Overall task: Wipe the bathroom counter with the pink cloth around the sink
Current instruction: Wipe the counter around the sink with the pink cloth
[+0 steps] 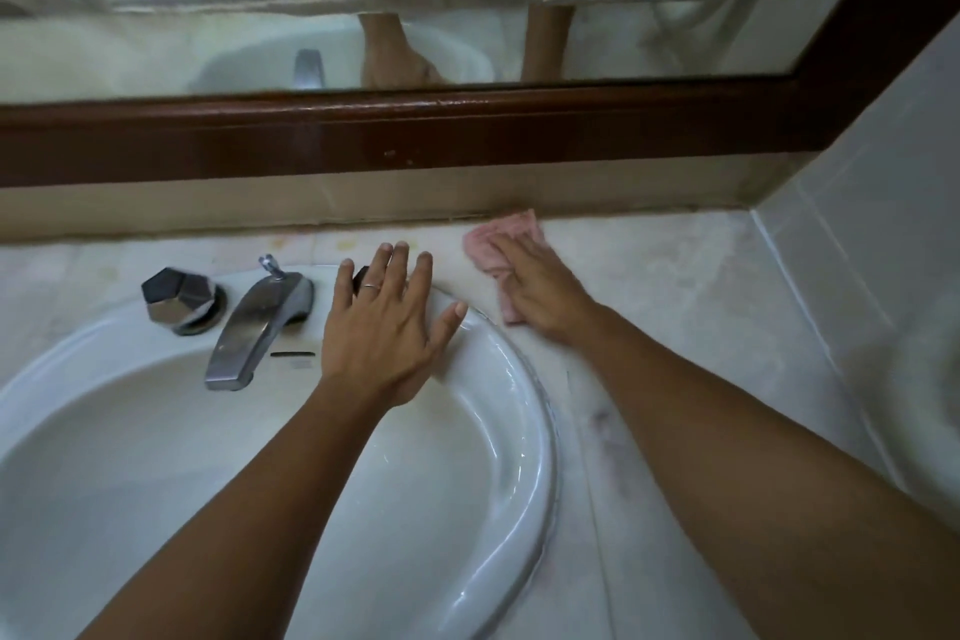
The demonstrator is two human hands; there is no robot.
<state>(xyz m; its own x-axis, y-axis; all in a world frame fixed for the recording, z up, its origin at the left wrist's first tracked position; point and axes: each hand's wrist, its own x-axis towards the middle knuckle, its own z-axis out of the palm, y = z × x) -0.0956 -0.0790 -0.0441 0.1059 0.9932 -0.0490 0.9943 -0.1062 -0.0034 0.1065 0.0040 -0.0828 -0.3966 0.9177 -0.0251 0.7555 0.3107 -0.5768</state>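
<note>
The pink cloth [503, 239] lies bunched on the pale marble counter [670, 276] behind and to the right of the white sink [524, 431], close to the back wall. My right hand [540, 288] presses down on the cloth and covers its near part. My left hand [387, 325] rests flat with fingers spread on the sink's back right rim, holding nothing. A ring shows on one of its fingers.
A chrome faucet [260, 322] and a faceted chrome knob [179, 299] stand at the back of the sink. A dark wooden mirror frame [415, 135] runs above the backsplash. A tiled wall [872, 250] closes the counter on the right.
</note>
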